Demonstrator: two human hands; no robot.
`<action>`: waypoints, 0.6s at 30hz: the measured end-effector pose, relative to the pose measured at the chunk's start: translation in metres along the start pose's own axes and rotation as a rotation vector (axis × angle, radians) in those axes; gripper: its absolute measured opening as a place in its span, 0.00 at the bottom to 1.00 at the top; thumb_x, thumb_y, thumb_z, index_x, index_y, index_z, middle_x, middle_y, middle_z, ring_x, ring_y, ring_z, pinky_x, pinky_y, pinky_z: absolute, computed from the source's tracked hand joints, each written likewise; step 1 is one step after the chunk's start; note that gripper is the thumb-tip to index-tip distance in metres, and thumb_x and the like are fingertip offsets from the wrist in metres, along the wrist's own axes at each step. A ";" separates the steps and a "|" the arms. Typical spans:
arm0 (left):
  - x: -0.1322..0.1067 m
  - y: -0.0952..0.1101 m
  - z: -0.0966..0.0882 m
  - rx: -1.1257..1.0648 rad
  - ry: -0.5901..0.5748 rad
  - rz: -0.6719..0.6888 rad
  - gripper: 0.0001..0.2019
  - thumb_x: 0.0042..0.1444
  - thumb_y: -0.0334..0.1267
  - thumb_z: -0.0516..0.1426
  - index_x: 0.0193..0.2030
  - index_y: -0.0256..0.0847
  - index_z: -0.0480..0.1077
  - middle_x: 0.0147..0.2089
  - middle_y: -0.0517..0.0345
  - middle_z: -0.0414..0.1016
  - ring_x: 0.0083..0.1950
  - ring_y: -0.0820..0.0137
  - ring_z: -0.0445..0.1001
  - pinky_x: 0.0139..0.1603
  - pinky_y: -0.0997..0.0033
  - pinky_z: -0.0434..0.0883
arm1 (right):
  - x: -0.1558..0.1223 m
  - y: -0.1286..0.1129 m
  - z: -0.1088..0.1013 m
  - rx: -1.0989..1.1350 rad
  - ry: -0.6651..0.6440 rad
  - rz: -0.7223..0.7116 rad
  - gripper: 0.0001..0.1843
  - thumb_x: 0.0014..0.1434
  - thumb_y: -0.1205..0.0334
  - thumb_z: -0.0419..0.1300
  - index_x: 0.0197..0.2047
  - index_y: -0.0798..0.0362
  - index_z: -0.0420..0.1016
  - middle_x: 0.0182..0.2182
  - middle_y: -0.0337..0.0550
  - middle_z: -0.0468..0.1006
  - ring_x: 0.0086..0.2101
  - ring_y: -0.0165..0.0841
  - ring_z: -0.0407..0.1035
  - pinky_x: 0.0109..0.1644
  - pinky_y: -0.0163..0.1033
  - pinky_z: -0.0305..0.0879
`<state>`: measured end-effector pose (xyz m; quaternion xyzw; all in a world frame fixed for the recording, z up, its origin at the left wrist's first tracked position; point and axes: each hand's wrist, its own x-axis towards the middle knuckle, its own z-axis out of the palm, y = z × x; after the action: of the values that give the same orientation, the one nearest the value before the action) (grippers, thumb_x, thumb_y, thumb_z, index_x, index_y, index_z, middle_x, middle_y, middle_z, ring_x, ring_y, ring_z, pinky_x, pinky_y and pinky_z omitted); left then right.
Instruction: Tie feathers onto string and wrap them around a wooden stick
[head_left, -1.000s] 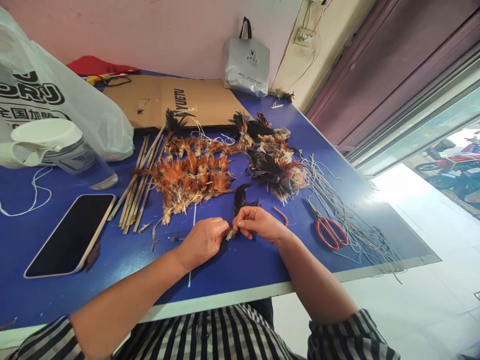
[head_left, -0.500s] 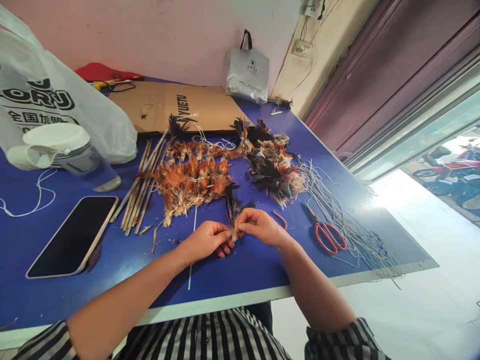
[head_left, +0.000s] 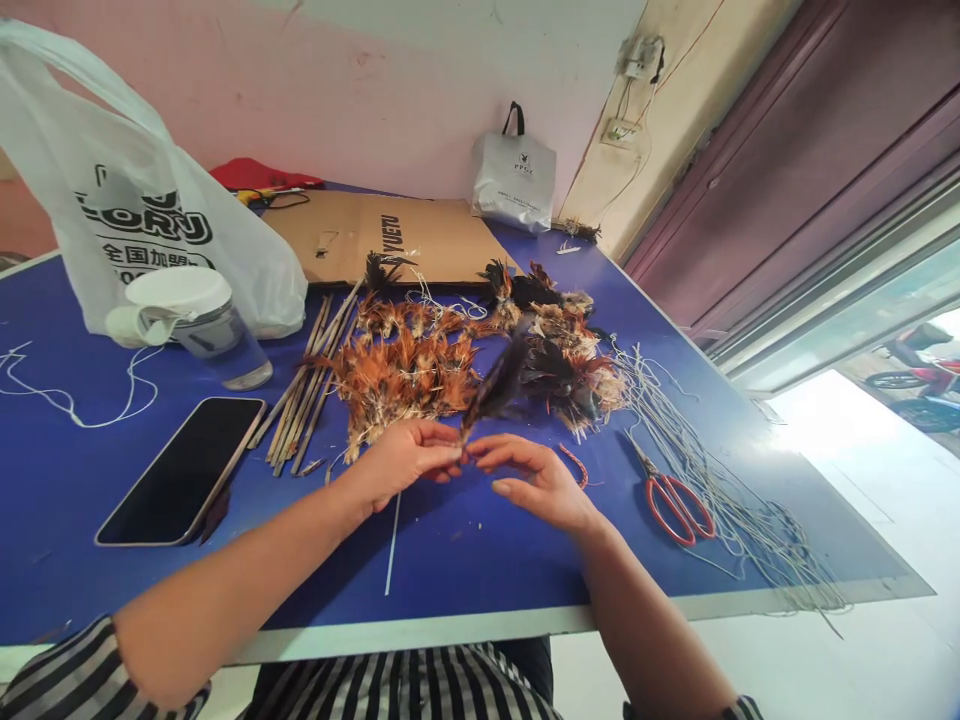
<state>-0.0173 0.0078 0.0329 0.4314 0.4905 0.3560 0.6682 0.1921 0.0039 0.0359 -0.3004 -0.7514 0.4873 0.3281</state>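
Note:
My left hand (head_left: 405, 462) pinches the quill end of a small bunch of dark feathers (head_left: 496, 385), which sticks up and to the right above the blue table (head_left: 487, 555). My right hand (head_left: 536, 478) is just right of it, fingers loosely spread, fingertips touching the quill end. Behind the hands lie a heap of orange feathers (head_left: 401, 375) and a heap of dark and brown feathers (head_left: 562, 360). A thin white string (head_left: 392, 545) runs on the table below my left hand.
Red-handled scissors (head_left: 671, 495) and several cut strings (head_left: 720, 470) lie at the right. A bundle of thin sticks (head_left: 307, 385), a phone (head_left: 184, 470), a jar (head_left: 206, 325), a white plastic bag (head_left: 142, 220), flat cardboard (head_left: 390, 235) and a grey tote bag (head_left: 514, 180) stand left and behind.
The dark feather bunch has been lifted and tilted up to the right. My right hand has let go its pinch and opened. The camera has shifted, showing more of the table's left.

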 end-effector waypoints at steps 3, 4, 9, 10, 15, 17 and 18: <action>0.020 0.031 -0.031 0.041 0.128 0.203 0.14 0.42 0.40 0.64 0.35 0.35 0.73 0.34 0.51 0.77 0.33 0.70 0.75 0.33 0.72 0.71 | -0.001 0.001 -0.003 0.038 0.097 0.016 0.12 0.56 0.56 0.58 0.43 0.50 0.74 0.51 0.49 0.69 0.47 0.38 0.66 0.48 0.43 0.64; 0.029 0.042 -0.044 0.044 0.237 0.290 0.14 0.42 0.39 0.64 0.35 0.34 0.73 0.34 0.52 0.77 0.33 0.71 0.74 0.32 0.72 0.71 | -0.001 0.002 -0.003 0.040 0.119 0.027 0.12 0.56 0.55 0.58 0.42 0.50 0.74 0.51 0.49 0.69 0.47 0.38 0.65 0.48 0.43 0.64; 0.082 0.086 -0.110 0.090 0.714 0.439 0.12 0.46 0.34 0.62 0.37 0.30 0.70 0.28 0.62 0.70 0.27 0.80 0.64 0.29 0.78 0.64 | 0.000 0.009 -0.006 0.031 0.155 0.066 0.10 0.56 0.57 0.58 0.40 0.50 0.74 0.50 0.48 0.68 0.47 0.37 0.65 0.46 0.41 0.63; 0.093 0.091 -0.119 0.096 0.777 0.430 0.12 0.47 0.35 0.61 0.37 0.30 0.69 0.26 0.64 0.68 0.25 0.82 0.61 0.27 0.78 0.62 | 0.000 0.011 -0.006 0.026 0.154 0.068 0.10 0.56 0.57 0.58 0.40 0.50 0.74 0.50 0.48 0.68 0.47 0.37 0.65 0.46 0.41 0.63; 0.146 0.100 -0.132 0.126 0.844 0.315 0.09 0.51 0.32 0.58 0.39 0.30 0.67 0.23 0.64 0.65 0.21 0.81 0.57 0.22 0.77 0.57 | 0.003 0.017 -0.006 0.004 0.138 0.106 0.10 0.56 0.57 0.58 0.40 0.51 0.73 0.49 0.48 0.68 0.45 0.36 0.66 0.45 0.41 0.64; 0.167 0.103 -0.129 0.160 0.827 0.304 0.09 0.53 0.31 0.56 0.41 0.28 0.67 0.26 0.60 0.66 0.22 0.80 0.60 0.23 0.76 0.59 | 0.004 0.017 -0.006 -0.021 0.130 0.109 0.09 0.56 0.57 0.58 0.40 0.51 0.73 0.49 0.49 0.69 0.45 0.36 0.66 0.46 0.41 0.64; 0.176 0.104 -0.127 0.178 0.810 0.298 0.10 0.54 0.30 0.56 0.41 0.27 0.67 0.28 0.57 0.68 0.24 0.78 0.63 0.24 0.75 0.61 | 0.004 0.017 -0.006 -0.036 0.123 0.104 0.09 0.56 0.58 0.58 0.40 0.50 0.73 0.49 0.49 0.69 0.45 0.36 0.66 0.46 0.41 0.64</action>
<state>-0.0984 0.2344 0.0494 0.3792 0.6740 0.5452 0.3235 0.1967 0.0163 0.0234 -0.3743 -0.7220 0.4705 0.3425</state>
